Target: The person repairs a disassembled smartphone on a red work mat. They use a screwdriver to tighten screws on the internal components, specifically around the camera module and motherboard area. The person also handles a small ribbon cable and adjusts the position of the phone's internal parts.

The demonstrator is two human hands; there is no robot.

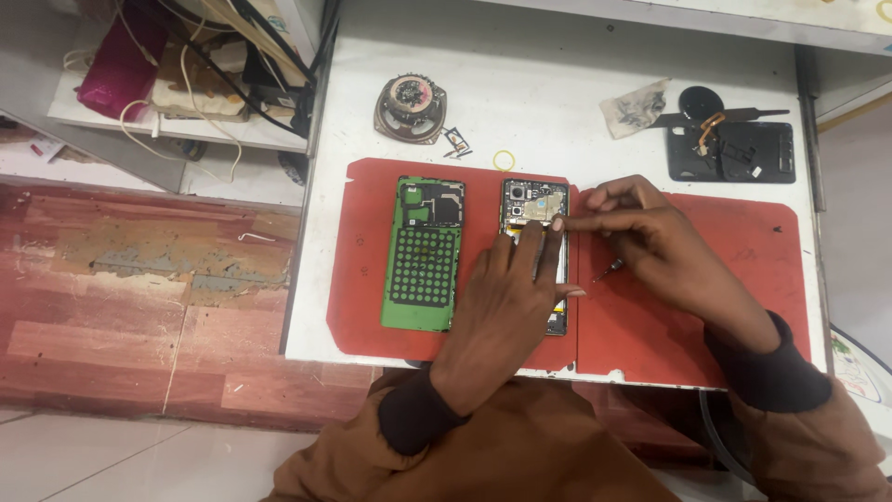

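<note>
An opened phone (533,206) lies upright on a red work mat (367,279), its boards and camera modules exposed. My left hand (506,307) rests flat on the phone's lower half and holds it down. My right hand (641,242) reaches in from the right, its forefinger and thumb pinched at the phone's upper right edge. A small screwdriver tip (609,270) sticks out beneath the right hand's palm. Left of the phone lies a green back cover (423,253) with a dotted black panel, inner side up.
A round speaker part (410,108), a small metal bit (456,141) and a yellow rubber ring (504,160) lie on the white table behind the mat. At the back right sit a black phone frame (734,151), tweezers and a crumpled cloth (634,107). Cables crowd the upper left.
</note>
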